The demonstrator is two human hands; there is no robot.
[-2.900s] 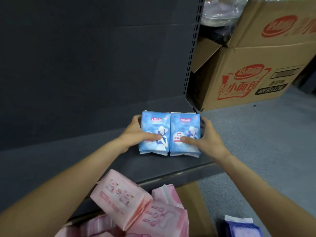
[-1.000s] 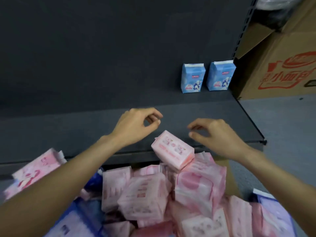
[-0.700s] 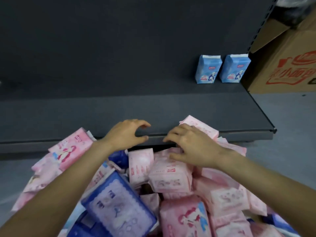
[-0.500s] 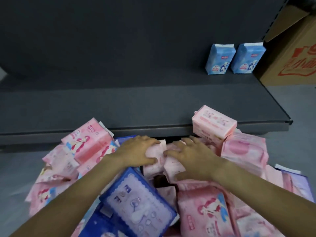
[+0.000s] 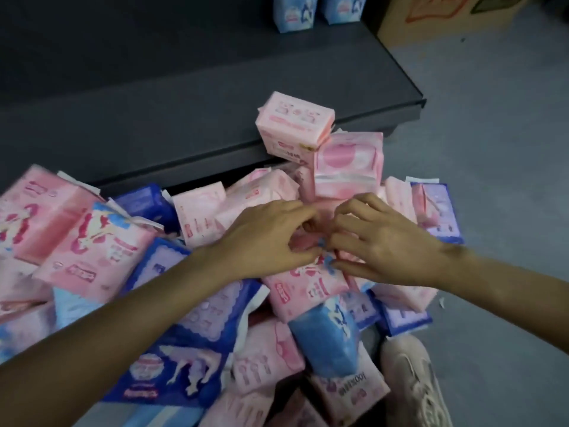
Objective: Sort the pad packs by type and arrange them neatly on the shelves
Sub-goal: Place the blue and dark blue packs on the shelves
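Left hand (image 5: 271, 238) and right hand (image 5: 378, 241), fingers curled, together pinch a pink pack (image 5: 304, 288) atop the near pile; 2 blue packs (image 5: 295, 10) stand far on the shelf (image 5: 184, 97).

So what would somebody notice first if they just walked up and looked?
Probably the big jumbled pile of pink and blue pad packs on the floor in front of the dark shelf. Right in the middle, the left hand and right hand dig into it together. At the shelf's far end stand two light blue packs, side by side.
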